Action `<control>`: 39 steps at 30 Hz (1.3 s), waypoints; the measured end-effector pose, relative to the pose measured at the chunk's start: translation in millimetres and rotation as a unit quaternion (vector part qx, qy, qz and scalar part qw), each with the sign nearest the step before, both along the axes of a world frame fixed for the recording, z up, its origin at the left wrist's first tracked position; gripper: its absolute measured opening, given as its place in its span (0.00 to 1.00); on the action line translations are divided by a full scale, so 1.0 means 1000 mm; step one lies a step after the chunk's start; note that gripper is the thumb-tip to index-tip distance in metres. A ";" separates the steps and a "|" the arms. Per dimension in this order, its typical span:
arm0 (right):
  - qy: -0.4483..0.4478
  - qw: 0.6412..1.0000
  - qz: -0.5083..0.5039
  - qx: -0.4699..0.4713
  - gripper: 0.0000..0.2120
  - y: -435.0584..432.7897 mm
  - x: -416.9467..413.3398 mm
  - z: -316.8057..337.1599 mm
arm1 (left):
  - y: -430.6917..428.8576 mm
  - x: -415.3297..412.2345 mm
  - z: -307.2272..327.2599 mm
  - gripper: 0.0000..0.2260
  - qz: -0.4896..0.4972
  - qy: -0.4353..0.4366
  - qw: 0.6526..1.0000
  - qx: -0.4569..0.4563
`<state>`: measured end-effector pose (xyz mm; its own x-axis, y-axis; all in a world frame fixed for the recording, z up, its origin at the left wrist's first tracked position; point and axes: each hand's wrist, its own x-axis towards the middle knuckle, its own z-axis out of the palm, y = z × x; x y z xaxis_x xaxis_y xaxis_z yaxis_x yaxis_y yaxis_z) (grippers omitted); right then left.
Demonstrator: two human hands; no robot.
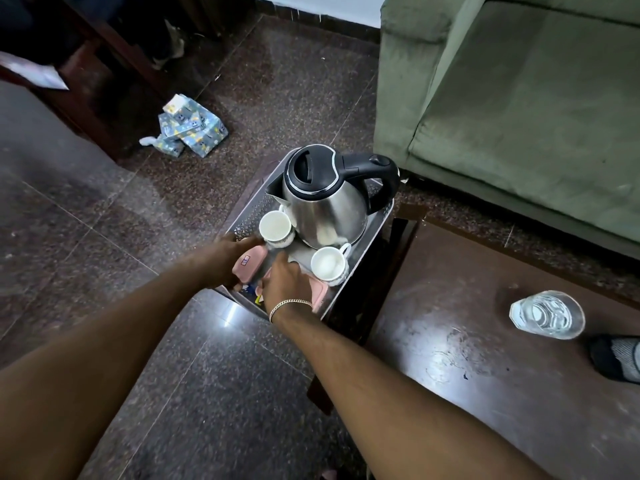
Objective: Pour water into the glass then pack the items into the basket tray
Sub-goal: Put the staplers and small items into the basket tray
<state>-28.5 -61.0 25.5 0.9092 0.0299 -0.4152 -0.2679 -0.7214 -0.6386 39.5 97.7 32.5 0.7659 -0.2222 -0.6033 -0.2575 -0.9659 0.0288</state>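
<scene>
A grey perforated basket tray (248, 209) stands on the floor beside a dark table. In it are a steel kettle (325, 199) with a black lid and handle, and two white cups (275, 227) (329, 265). My left hand (227, 256) grips a pink box (247, 263) at the tray's near left. Over the tray's near end, my right hand (285, 284), with a bracelet on its wrist, rests on a pink lid (320, 294); whether it grips is unclear. A glass of water (547, 315) stands on the table at the right.
The dark wooden table (485, 375) lies right of the tray. A green sofa (519, 98) fills the upper right. A blue patterned packet (188, 128) lies on the floor at upper left beside dark wooden furniture (104, 81). A socked foot (616, 356) shows at the right edge.
</scene>
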 end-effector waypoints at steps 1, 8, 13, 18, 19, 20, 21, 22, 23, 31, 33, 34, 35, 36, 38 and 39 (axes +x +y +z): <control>0.003 1.000 -0.001 0.000 0.20 0.002 0.002 0.000 | 0.000 -0.001 0.000 0.48 -0.002 -0.002 1.000 0.000; 0.007 1.000 -0.005 -0.004 0.18 0.006 0.005 -0.003 | 0.000 -0.006 0.003 0.47 -0.012 -0.023 1.000 -0.010; -0.001 1.000 -0.016 0.010 0.22 -0.001 -0.001 -0.005 | 0.001 -0.008 0.010 0.47 -0.024 -0.035 0.999 0.007; -0.024 0.999 -0.032 0.027 0.24 -0.006 -0.005 -0.006 | -0.001 -0.010 0.013 0.48 -0.053 -0.054 0.996 0.040; -0.029 0.999 -0.034 0.030 0.24 -0.006 -0.005 -0.006 | -0.001 -0.011 0.014 0.49 -0.054 -0.057 0.996 0.042; -0.033 0.998 -0.034 0.029 0.24 -0.007 -0.005 -0.006 | -0.002 -0.011 0.014 0.49 -0.054 -0.059 0.996 0.041; -0.036 0.998 -0.034 0.029 0.24 -0.007 -0.005 -0.006 | -0.003 -0.011 0.016 0.49 -0.053 -0.059 0.996 0.039; -0.039 0.998 -0.033 0.029 0.23 -0.008 -0.005 -0.006 | -0.004 -0.011 0.018 0.48 -0.050 -0.058 0.996 0.038; -0.043 0.998 -0.032 0.031 0.23 -0.009 -0.005 -0.005 | -0.005 -0.012 0.020 0.48 -0.047 -0.058 0.997 0.037; -0.099 0.993 -0.021 0.053 0.22 -0.028 -0.009 0.010 | -0.012 -0.020 0.042 0.44 -0.064 -0.110 0.992 0.007; -0.132 0.990 -0.006 0.051 0.21 -0.038 -0.011 0.017 | -0.016 -0.023 0.046 0.42 -0.088 -0.141 0.986 -0.004; -0.153 0.987 0.004 0.046 0.21 -0.043 -0.013 0.021 | -0.020 -0.024 0.047 0.41 -0.100 -0.154 0.983 -0.011; -0.175 0.984 0.012 0.034 0.21 -0.052 -0.016 0.024 | -0.027 -0.027 0.048 0.41 -0.115 -0.162 0.980 -0.019; -0.197 0.980 0.023 0.011 0.22 -0.059 -0.018 0.026 | -0.032 -0.028 0.048 0.41 -0.127 -0.167 0.977 -0.030; -0.236 0.970 0.037 -0.055 0.23 -0.073 -0.023 0.027 | -0.042 -0.030 0.047 0.41 -0.143 -0.176 0.972 -0.062; -0.246 0.965 0.032 -0.083 0.25 -0.083 -0.028 0.027 | -0.049 -0.033 0.047 0.41 -0.153 -0.180 0.969 -0.074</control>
